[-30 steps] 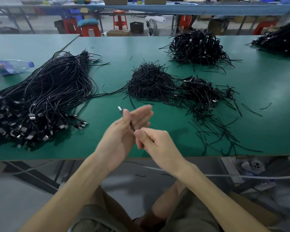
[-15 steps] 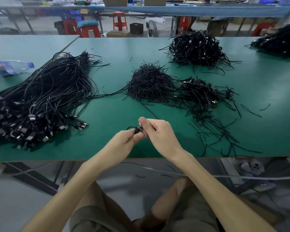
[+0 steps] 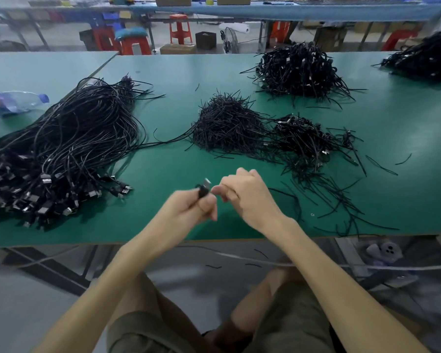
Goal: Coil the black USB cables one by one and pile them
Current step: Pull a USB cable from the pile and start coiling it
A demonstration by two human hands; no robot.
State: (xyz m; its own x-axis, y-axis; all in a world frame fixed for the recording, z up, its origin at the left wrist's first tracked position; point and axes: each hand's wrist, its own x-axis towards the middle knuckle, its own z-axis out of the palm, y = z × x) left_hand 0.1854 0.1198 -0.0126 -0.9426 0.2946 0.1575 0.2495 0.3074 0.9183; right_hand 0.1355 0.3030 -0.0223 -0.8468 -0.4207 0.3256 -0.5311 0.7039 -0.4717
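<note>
Above the near edge of the green counter (image 3: 163, 171), the left hand (image 3: 192, 208) pinches a small black cable (image 3: 203, 191) between thumb and fingers, its metal plug poking upward. The right hand (image 3: 248, 197) sits just beside it with its fingers curled; blur hides whether it grips anything. A big heap of uncoiled cables (image 3: 61, 149) lies to the left, near a plastic bottle (image 3: 13, 101). A pile of coiled cables (image 3: 307, 141) lies ahead on the right.
</note>
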